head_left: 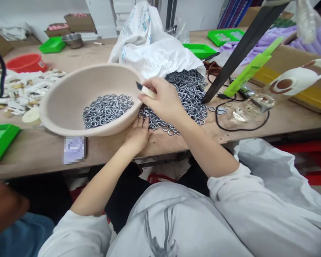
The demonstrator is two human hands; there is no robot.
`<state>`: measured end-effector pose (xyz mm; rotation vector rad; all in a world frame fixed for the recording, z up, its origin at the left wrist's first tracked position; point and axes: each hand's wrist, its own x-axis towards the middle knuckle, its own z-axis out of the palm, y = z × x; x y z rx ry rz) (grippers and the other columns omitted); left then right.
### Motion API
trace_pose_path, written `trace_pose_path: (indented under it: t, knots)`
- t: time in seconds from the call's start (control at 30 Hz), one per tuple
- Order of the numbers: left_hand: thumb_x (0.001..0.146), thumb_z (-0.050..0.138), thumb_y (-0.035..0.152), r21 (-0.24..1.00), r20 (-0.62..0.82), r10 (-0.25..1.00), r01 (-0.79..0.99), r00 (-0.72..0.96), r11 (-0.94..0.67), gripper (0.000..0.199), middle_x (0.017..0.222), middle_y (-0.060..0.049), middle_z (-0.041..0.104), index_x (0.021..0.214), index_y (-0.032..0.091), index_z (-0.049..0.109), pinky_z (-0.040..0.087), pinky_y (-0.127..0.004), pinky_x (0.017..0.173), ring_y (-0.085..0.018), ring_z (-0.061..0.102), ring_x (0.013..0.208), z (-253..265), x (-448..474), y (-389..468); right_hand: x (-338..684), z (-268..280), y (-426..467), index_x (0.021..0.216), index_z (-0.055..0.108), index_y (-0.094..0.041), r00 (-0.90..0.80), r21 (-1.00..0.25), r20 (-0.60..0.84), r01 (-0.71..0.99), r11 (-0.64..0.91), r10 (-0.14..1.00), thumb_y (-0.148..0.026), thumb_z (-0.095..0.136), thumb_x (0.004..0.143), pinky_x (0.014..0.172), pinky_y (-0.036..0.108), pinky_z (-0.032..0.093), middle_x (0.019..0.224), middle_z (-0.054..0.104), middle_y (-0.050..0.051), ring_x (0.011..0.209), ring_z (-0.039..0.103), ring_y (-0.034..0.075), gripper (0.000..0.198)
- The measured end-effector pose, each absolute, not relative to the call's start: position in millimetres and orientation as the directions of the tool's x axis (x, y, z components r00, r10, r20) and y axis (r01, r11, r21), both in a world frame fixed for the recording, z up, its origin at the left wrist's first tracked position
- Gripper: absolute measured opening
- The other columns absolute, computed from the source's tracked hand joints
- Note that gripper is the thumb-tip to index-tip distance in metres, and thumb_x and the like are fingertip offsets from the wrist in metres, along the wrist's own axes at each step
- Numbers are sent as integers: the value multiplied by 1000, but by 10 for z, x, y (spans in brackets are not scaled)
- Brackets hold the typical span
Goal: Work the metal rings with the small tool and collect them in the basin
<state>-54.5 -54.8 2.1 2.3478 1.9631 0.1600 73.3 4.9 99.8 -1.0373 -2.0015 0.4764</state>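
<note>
A: What does the right hand (163, 98) have?

B: A small pale block (150, 92) with a dark, slanted tip. Thumb and fingers are closed on it, above the gap between the bowl (82, 80) on the left and the ring heap (188, 94) on the right.

A: How would that block handle?

B: Light and stiff, most likely. The tip may be sharp, though the view is too coarse to say. The pale body is the safer place to hold, and the fingers are there.

A: And the left hand (137, 138)?

B: It lies low on the table (214, 132), fingers apart, their tips at the heap's near left edge. Whether a ring is caught beneath them, nobody could tell from here.

A: What of the rings themselves?

B: The heap lies at the mouth of the white sack (157, 53); a smaller batch (107, 111) sits inside the bowl. They look metallic, so each should be hard and light, but together heavy and apt to slide. A single ring suits a pinch across its band; a batch suits cupped fingers at the near edge.
</note>
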Motion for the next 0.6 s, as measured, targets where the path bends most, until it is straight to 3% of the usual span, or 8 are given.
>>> trace_pose_path:
  t: [0.07,0.17,0.23,0.33,0.47,0.53,0.6]
  knots:
    - [99,42,25,118,32,976,969,214,-216,50,152,-20,48,145,8,48,40,-43,112,-33,42,143,19,-577,-511,1013,784,-128,99,67,-17,-321,-726,427,435,533,845,-24,65,86,85,34,46,94,67,3,91,59,19,14]
    - [98,40,21,132,93,973,966,211,-222,38,130,-13,68,124,19,67,52,-41,96,-29,63,120,88,-598,-527,1396,497,-348,103,68,-16,-327,-876,246,328,354,913,-24,60,87,74,30,47,87,67,2,80,59,16,20]
    - [98,43,25,167,153,973,966,172,-197,33,121,-11,72,114,21,72,54,-40,87,-29,67,110,161,-564,-572,1543,350,-452,104,68,-16,-312,-918,169,295,265,935,-29,58,90,73,30,47,89,67,3,79,60,16,22]
    - [97,47,30,280,233,958,932,166,-230,31,113,-11,75,109,21,74,53,-38,86,-28,69,105,261,-445,-722,1567,204,-591,105,68,-16,-262,-940,185,234,249,947,-34,54,94,80,31,49,97,69,5,87,62,17,25]
    - [93,55,34,586,236,958,762,163,-275,26,93,-10,77,101,20,76,52,-35,82,-25,70,88,306,-309,-1030,1451,119,-739,95,67,-18,-303,-930,283,144,337,910,-37,67,87,83,31,48,92,68,3,87,61,16,20]
    - [91,60,42,825,136,982,533,132,-186,29,89,-10,76,99,20,76,52,-32,78,-22,69,83,289,-299,-1156,1429,105,-770,85,65,-19,-366,-933,300,82,352,881,-43,69,87,77,31,48,83,65,1,80,59,15,25]
    - [86,62,56,982,-58,982,189,178,24,43,85,-10,74,95,17,75,54,-29,71,-20,68,77,252,-305,-1235,1430,92,-776,82,64,-19,-416,-945,301,-6,328,858,-50,67,87,74,30,49,81,62,1,75,58,14,32]
